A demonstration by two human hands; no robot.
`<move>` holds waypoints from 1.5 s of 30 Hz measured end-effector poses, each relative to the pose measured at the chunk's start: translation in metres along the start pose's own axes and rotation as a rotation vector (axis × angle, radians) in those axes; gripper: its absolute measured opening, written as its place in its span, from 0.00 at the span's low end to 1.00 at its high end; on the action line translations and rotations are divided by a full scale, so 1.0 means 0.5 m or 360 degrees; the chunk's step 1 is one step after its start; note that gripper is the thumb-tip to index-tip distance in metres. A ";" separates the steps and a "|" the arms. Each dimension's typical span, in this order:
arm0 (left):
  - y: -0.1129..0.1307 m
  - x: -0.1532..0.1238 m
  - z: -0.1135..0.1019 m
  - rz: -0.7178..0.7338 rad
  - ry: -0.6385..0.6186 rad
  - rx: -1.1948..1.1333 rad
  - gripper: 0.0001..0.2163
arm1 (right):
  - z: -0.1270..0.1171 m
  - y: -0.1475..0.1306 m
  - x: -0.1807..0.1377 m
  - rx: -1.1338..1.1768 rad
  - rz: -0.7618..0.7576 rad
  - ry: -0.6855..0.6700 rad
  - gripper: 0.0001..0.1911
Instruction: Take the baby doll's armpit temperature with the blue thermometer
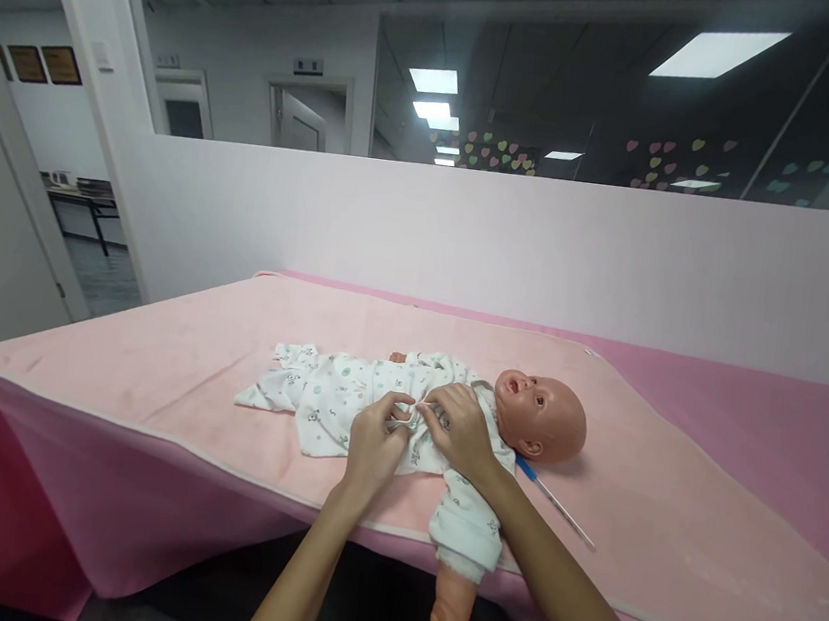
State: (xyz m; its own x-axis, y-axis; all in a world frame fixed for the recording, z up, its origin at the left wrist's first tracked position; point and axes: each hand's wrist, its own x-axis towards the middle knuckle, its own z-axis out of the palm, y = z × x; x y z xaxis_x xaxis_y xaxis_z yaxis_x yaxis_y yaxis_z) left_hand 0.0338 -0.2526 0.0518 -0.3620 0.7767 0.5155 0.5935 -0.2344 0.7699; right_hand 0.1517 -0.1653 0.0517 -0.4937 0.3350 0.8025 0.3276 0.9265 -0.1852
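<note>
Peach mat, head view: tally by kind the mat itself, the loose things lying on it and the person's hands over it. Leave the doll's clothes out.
Peach mat: 1
Doll: 1
Blue-ended rod: 1
Person's hands, left hand and right hand: 2
Total: 5

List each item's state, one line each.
Baby doll: on its back, near arm overhanging
Printed baby outfit: on doll
White tie: pinched in both hands
Left hand: pinching
Right hand: pinching
Blue-handled rod: lying flat
Peach mat: spread out
Panel lights: lit
</note>
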 end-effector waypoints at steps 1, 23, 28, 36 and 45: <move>0.000 0.001 0.000 0.0003 0.0002 0.0023 0.15 | 0.000 0.000 0.000 0.0003 -0.0004 -0.0005 0.06; -0.001 -0.016 0.001 0.0236 0.0110 0.0562 0.08 | 0.006 0.008 -0.002 0.0024 0.0107 0.0140 0.07; -0.003 -0.014 -0.004 0.0225 0.0061 0.0455 0.09 | 0.009 0.011 -0.002 0.0011 0.0098 0.0133 0.07; -0.008 -0.010 -0.005 0.0201 0.0028 0.0393 0.13 | 0.011 0.011 -0.003 -0.0039 0.0064 0.0111 0.07; 0.002 -0.012 -0.008 0.0213 0.0057 0.0474 0.09 | 0.013 0.013 -0.003 -0.0051 0.0054 0.0107 0.06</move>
State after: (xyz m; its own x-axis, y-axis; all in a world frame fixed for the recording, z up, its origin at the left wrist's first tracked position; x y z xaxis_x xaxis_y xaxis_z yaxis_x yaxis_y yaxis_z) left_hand 0.0338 -0.2599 0.0512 -0.2887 0.7282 0.6217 0.8198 -0.1475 0.5534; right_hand 0.1494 -0.1586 0.0457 -0.4267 0.3528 0.8327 0.3696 0.9084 -0.1955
